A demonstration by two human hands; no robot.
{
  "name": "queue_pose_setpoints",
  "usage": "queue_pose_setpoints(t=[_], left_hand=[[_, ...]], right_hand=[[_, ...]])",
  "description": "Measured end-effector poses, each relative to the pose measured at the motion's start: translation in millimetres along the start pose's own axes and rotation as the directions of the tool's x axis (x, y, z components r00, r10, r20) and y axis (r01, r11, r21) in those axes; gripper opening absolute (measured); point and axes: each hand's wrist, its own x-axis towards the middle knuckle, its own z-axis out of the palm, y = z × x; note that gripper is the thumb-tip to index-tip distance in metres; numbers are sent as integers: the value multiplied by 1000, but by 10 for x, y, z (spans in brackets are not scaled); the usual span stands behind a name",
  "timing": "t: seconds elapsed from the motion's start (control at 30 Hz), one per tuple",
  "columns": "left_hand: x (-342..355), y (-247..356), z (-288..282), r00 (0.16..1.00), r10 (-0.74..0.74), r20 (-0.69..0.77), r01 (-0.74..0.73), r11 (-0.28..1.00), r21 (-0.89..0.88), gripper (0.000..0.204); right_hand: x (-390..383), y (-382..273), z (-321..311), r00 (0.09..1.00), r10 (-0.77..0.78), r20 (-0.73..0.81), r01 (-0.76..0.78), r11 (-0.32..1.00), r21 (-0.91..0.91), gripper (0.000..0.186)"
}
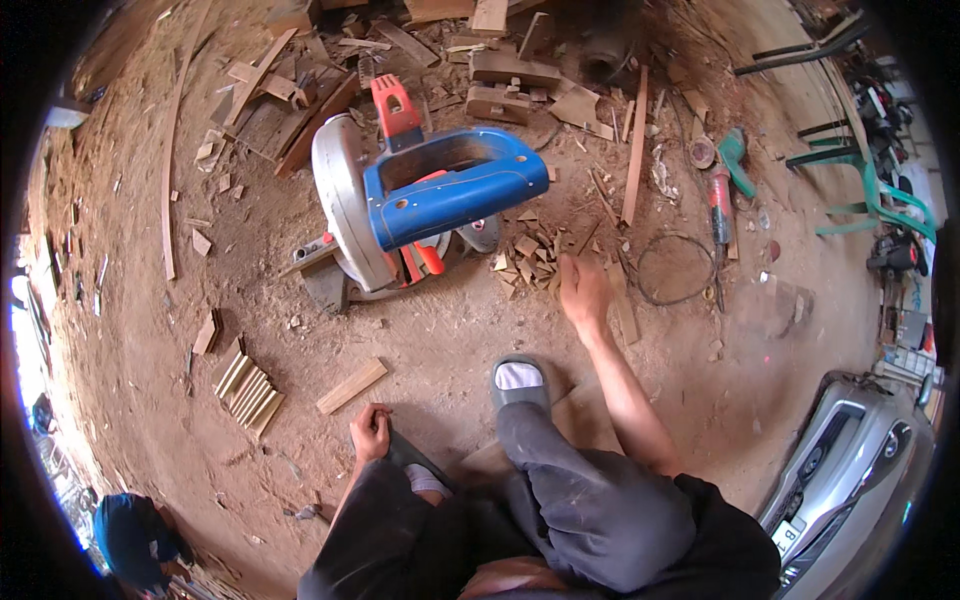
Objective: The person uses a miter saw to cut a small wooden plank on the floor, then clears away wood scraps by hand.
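Note:
My right hand [583, 290] reaches down at a loose heap of small wood offcuts [527, 258], fingers curled; what they hold is hidden. My left hand [371, 432] rests by my left knee, fingers loosely curled with nothing visible in them. A short light board [351, 386] lies just above it, and a row of small cut slats [248, 393] lies further left. A blue chop saw [450, 185] with a silver guard and red parts stands upper centre, beside the heap.
Scrap boards [505, 70] cover the back. A red power tool [720, 205], cable [650, 297] and green tool [735, 165] lie right. Green chairs [865, 200] and a grey car bumper [830, 470] line the right edge. Another person [133, 535] in a blue head covering is lower left.

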Motion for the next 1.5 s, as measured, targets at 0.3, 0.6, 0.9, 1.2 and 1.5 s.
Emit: queue_pose_setpoints(t=[0.3,0.6,0.9,1.2,1.5], left_hand=[[-26,54,93,1000,-7,15,8,998,-65,16],[2,69,13,999,41,-15,-41,999,11,14],[-7,64,5,999,22,-37,-23,1000,-12,14],[-10,148,-15,997,-73,37,72,997,20,18],[-15,-74,29,995,-97,37,99,994,-38,17]], right_hand=[[1803,-805,-1344,873,-287,-394,382,905,187,46],[1124,-782,-803,667,-443,-599,589,806,60,77],[2354,-656,218,837,-131,-531,372,849,376,64],[1152,554,749,997,6,-78,21,937,348,30],[1145,594,730,997,65,-48,-46,947,317,20]])
